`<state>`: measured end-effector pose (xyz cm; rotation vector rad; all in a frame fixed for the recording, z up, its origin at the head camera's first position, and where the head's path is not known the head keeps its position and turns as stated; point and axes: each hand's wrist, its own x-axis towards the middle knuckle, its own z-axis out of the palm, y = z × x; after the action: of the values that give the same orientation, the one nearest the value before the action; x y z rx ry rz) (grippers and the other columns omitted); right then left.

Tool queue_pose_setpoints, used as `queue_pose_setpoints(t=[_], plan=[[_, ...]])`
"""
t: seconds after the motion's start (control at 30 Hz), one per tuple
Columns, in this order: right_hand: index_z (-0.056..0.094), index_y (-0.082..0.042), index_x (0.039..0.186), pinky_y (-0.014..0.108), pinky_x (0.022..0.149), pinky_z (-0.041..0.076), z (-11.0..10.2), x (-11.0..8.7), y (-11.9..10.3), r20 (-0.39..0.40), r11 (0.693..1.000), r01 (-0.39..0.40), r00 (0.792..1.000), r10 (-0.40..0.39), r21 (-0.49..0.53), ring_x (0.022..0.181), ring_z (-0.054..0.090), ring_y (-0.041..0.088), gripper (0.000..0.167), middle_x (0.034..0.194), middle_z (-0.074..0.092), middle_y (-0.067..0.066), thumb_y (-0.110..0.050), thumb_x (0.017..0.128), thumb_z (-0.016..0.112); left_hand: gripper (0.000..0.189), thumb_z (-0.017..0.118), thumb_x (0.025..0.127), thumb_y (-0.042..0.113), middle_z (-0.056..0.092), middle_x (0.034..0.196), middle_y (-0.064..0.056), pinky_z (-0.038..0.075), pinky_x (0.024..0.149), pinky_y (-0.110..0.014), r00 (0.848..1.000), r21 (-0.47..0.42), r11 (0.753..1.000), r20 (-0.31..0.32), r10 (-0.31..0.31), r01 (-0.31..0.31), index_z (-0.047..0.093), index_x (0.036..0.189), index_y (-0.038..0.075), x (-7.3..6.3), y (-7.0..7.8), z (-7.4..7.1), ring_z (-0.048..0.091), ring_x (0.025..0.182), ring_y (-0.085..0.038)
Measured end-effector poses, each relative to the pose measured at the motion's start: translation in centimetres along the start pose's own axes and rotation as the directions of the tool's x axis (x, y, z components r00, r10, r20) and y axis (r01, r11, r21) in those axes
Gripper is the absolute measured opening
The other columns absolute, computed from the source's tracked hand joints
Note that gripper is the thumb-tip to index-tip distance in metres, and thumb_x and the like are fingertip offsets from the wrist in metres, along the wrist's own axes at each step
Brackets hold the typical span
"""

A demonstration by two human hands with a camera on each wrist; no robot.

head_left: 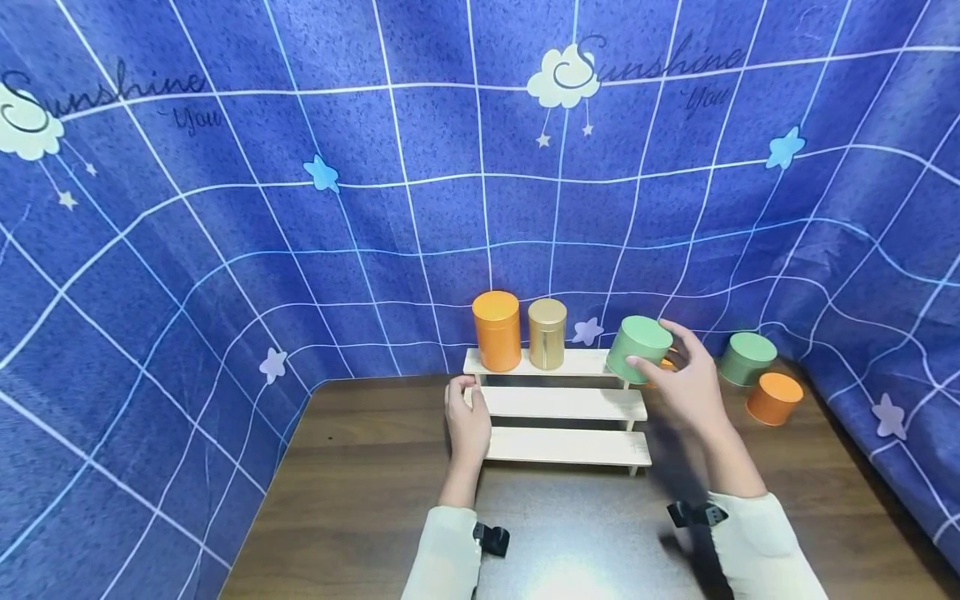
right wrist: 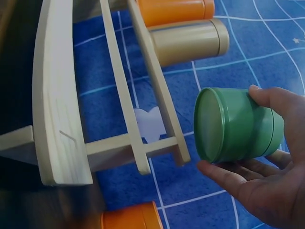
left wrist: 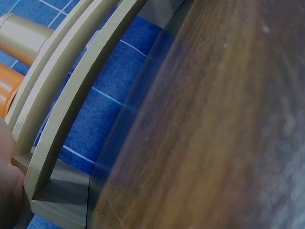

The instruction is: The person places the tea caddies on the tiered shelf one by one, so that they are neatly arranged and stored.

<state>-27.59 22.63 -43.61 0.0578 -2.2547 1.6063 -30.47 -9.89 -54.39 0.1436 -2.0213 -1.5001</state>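
Observation:
A green tin (head_left: 638, 350) is in my right hand (head_left: 692, 385), thumb on one side and fingers round the other. In the right wrist view, a small gap separates the base of this tin (right wrist: 238, 125) from the right end of the top step of the pale wooden three-step rack (head_left: 570, 446). My left hand (head_left: 468, 423) grips the rack's left end; only its edge shows in the left wrist view. On the top step stand a tall orange tin (head_left: 497, 333) at the left and a slimmer gold tin (head_left: 547, 335) beside it.
Right of the rack, another green tin (head_left: 747, 360) and a short orange tin (head_left: 775, 400) stand on the brown wooden table (head_left: 360, 483). Another orange tin (head_left: 663, 373) is partly hidden behind my right hand. A blue patterned cloth (head_left: 420, 208) hangs behind and at both sides.

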Motion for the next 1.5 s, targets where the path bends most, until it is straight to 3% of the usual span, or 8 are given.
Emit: queue_pose_setpoints(t=[0.43,0.63,0.7,0.87,0.97,1.27,1.37,1.5], plan=[[0.042,-0.010,0.159,0.007,0.094,0.050,1.9,0.4,0.1,0.044,0.997,-0.001,0.999,-0.003,0.080,0.120,0.062,0.011,0.084,0.150,0.059,0.018,-0.021,0.088,0.087,0.015,0.058,0.100,0.001,0.063,0.117,-0.018,0.046,0.109,-0.051,1.000,-0.009,1.000,-0.001,-0.006,0.006,0.064,0.114,0.001,-0.1,0.2,0.1,0.062,0.118,-0.033],[0.043,-0.007,0.158,0.009,0.095,0.051,2.7,0.6,0.6,0.050,0.998,0.038,0.998,-0.041,0.056,0.126,0.063,0.024,0.085,0.147,0.061,0.018,-0.021,0.087,0.088,0.015,0.059,0.100,0.001,0.063,0.116,-0.018,0.047,0.108,-0.051,1.000,-0.004,1.000,-0.006,-0.008,0.008,0.064,0.113,0.002,-0.3,0.3,0.1,0.062,0.117,-0.034],[0.043,-0.007,0.158,0.009,0.096,0.051,3.0,0.5,0.6,0.057,0.997,0.057,0.997,-0.060,0.059,0.126,0.063,0.023,0.085,0.147,0.061,0.019,-0.020,0.087,0.088,0.015,0.059,0.099,0.001,0.063,0.117,-0.018,0.047,0.108,-0.051,1.000,-0.003,1.000,-0.008,-0.007,0.007,0.064,0.113,0.001,-0.2,0.3,0.1,0.062,0.117,-0.034],[0.042,-0.005,0.158,0.012,0.098,0.054,3.9,0.6,0.6,0.072,0.989,0.093,0.992,-0.101,0.111,0.121,0.063,0.004,0.086,0.147,0.060,0.020,-0.012,0.086,0.088,0.015,0.059,0.100,0.002,0.063,0.117,-0.018,0.046,0.109,-0.051,1.000,-0.003,1.000,-0.008,-0.004,0.004,0.064,0.114,0.002,-0.1,0.2,0.1,0.062,0.118,-0.034],[0.044,-0.006,0.157,0.012,0.096,0.055,4.5,0.6,0.7,0.065,0.987,0.101,0.992,-0.109,0.123,0.118,0.062,0.001,0.085,0.147,0.060,0.021,-0.010,0.084,0.089,0.015,0.059,0.100,0.002,0.063,0.117,-0.017,0.047,0.109,-0.051,1.000,-0.004,1.000,-0.004,-0.015,0.015,0.064,0.114,0.003,-0.2,0.0,0.0,0.062,0.119,-0.034],[0.045,-0.006,0.157,0.010,0.095,0.054,6.0,0.8,1.6,0.075,0.981,0.162,0.983,-0.170,0.103,0.129,0.064,0.032,0.085,0.145,0.063,0.021,-0.011,0.084,0.089,0.015,0.058,0.100,0.001,0.064,0.118,-0.017,0.046,0.109,-0.051,1.000,-0.006,1.000,-0.006,-0.009,0.009,0.064,0.113,0.002,-0.3,-0.4,-0.1,0.062,0.120,-0.033],[0.045,-0.010,0.158,0.022,0.104,0.055,6.3,1.1,2.1,0.079,0.983,0.159,0.983,-0.166,0.087,0.130,0.063,0.034,0.085,0.144,0.064,0.023,-0.014,0.085,0.089,0.015,0.058,0.099,0.000,0.064,0.117,-0.017,0.046,0.109,-0.051,1.000,-0.008,1.000,-0.009,0.002,-0.002,0.064,0.113,0.002,-0.2,-0.4,-0.1,0.062,0.119,-0.033],[0.043,-0.013,0.160,0.051,0.116,0.049,6.6,1.6,2.7,0.072,0.987,0.139,0.987,-0.145,0.080,0.133,0.061,0.037,0.090,0.146,0.062,0.024,-0.016,0.084,0.090,0.015,0.059,0.099,0.001,0.064,0.117,-0.017,0.047,0.108,-0.050,1.000,-0.010,1.000,-0.009,0.005,-0.005,0.064,0.113,0.003,0.0,-0.3,0.0,0.062,0.118,-0.032]])
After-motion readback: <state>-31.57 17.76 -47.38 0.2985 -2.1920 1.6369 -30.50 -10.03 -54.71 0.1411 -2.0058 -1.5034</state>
